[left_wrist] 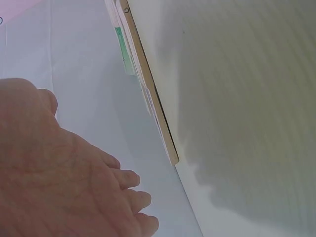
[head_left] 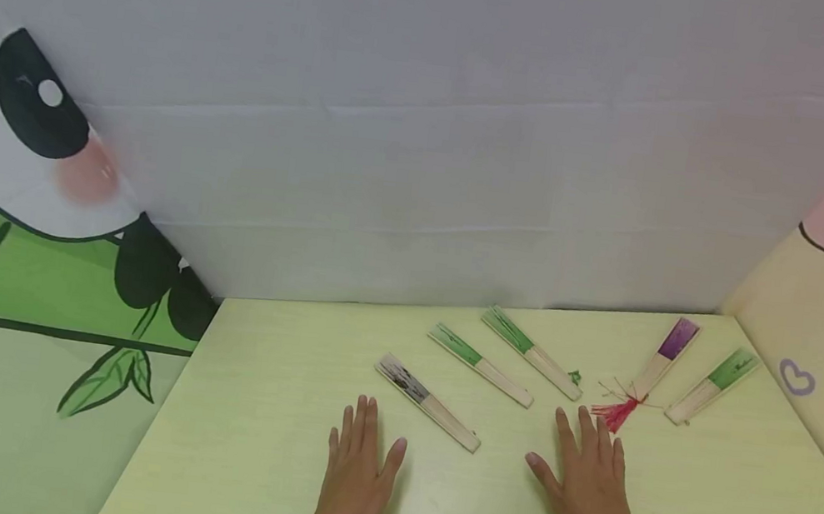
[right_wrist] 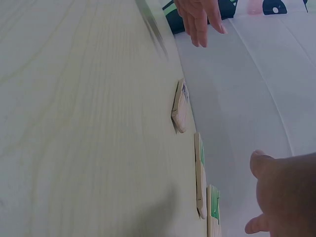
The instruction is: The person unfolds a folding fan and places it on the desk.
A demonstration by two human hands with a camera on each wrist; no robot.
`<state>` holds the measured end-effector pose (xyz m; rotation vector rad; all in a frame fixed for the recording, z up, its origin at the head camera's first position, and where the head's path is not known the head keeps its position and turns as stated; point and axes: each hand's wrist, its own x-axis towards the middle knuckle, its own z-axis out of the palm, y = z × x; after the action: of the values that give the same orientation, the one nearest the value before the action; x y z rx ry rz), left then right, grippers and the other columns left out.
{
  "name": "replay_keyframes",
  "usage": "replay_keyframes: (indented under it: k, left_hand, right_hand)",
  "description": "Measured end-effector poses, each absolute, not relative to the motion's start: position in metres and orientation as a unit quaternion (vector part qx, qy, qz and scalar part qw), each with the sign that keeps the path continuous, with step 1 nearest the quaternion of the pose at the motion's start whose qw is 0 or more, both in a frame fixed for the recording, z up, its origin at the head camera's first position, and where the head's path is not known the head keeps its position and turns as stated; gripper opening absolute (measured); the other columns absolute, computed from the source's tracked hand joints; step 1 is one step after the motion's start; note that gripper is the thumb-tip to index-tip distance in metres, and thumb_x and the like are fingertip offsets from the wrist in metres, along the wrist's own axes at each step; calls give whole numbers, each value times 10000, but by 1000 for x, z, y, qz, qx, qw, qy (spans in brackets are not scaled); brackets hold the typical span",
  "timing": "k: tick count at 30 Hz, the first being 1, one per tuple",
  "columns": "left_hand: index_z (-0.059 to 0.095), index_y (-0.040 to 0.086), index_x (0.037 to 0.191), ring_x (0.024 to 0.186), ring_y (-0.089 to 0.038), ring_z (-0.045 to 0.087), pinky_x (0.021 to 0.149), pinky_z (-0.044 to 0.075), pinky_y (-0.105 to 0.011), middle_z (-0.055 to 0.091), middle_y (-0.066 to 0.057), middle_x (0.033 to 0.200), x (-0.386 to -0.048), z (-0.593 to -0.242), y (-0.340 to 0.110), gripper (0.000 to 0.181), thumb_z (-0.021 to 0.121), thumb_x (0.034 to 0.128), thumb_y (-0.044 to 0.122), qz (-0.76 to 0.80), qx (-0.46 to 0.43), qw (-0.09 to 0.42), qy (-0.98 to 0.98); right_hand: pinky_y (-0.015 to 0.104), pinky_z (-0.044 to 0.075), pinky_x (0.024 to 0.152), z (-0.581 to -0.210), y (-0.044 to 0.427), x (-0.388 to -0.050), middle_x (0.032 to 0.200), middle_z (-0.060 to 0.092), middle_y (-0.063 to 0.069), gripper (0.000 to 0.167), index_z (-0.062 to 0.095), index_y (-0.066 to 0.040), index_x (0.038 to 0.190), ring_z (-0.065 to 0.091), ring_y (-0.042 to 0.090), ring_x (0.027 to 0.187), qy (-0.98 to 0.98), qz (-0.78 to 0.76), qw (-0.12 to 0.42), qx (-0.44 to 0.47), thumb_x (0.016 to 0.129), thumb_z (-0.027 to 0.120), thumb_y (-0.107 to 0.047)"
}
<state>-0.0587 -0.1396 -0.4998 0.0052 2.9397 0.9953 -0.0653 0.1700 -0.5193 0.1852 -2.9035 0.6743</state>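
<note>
Several folded hand fans lie on the table in the head view. My left hand (head_left: 358,482) is held above the tabletop, fingers straight, just left of a fan with a grey-black pattern (head_left: 429,403). My right hand (head_left: 590,498) has its fingers spread and holds nothing; its fingertips are nearest the red tassel (head_left: 616,414) of a purple fan (head_left: 677,339). Two green fans (head_left: 480,365) lie side by side between the hands, farther back. Another green fan (head_left: 711,387) is at the right. The right wrist view also shows the grey-black fan (right_wrist: 181,106) edge-on.
The pale yellow table (head_left: 253,408) meets a white cloth backdrop (head_left: 421,174) at its back edge. A painted cartoon wall (head_left: 19,266) stands at the left, and a cream wall (head_left: 813,316) with a pink shape borders the right side.
</note>
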Motion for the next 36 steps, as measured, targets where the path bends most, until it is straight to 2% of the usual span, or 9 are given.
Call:
replay_keyframes:
  k: [9,18,21,30,36]
  left_hand:
    - [193,-57,1650,1596,-502,79,1257,68,-724,140,-254,1738,-62,-504,-134,776,450,1126,454,341,-2,17,940]
    - [137,-23,1671,1598,-495,59,1242,87,-739,111,-222,1752,-68,-510,-125,783,469,1125,431,440,-45,31,896]
    - [109,-25,1672,1593,-509,39,1232,87,-752,89,-233,1751,-72,-512,-120,784,461,1131,420,477,-55,30,877]
    - [111,-57,1660,1575,-523,126,1244,154,-722,121,-302,1723,-83,-517,-106,764,434,1141,403,562,-98,-32,821]
    - [69,-23,1668,1569,-550,73,1235,126,-740,64,-318,1723,-89,-515,-101,777,384,1144,456,639,-135,-20,757]
  right_hand:
    - [767,219,1172,-517,153,-73,1565,407,368,731,490,43,1522,308,604,1461,-963,248,82,72,991,724,-402]
    - [676,387,1148,-515,106,-92,1449,563,283,644,550,60,1454,501,486,1375,-944,280,111,133,957,794,-269]
    - [625,433,1133,-517,92,-99,1446,579,255,616,564,55,1448,523,449,1368,-939,297,103,142,960,793,-244]
    - [570,513,1071,-521,59,-116,1443,595,223,554,576,39,1438,559,410,1348,-928,332,70,153,966,784,-161]
    - [539,560,997,-526,45,-126,1375,652,206,490,610,42,1386,627,386,1258,-927,329,81,163,955,782,-118]
